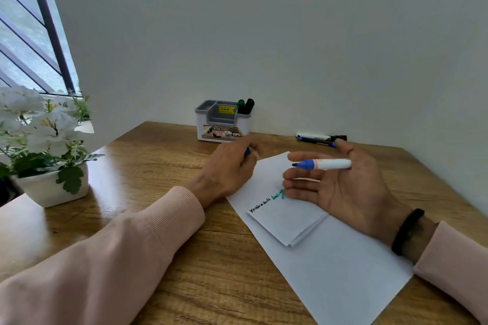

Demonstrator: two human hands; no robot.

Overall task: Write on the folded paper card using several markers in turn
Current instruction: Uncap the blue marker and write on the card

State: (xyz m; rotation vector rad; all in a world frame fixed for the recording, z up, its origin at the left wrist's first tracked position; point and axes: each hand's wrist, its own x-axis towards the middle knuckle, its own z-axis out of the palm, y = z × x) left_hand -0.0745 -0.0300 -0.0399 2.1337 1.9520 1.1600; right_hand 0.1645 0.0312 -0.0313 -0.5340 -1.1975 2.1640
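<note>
Wood-grain table (163, 266), glossy finish. The card (286, 221), white folded paper, lies on a larger white sheet (343, 269) between the hands; one line of black script followed by a green word, neither legible. Right hand (343, 187), palm up, fingers spread and relaxed, carries an uncapped marker (323, 164) across them: white barrel, blue tip section. Left hand (229, 166), fingers curled, pinches a blue cap (247, 152). White-and-grey plastic organiser (223, 121) by the wall bears a yellow price sticker, unreadable, and a label reading "OPE…"; two dark-capped markers stand inside. Two more markers (320, 138) lie by the wall. White flowers (39, 124) in a white pot.
</note>
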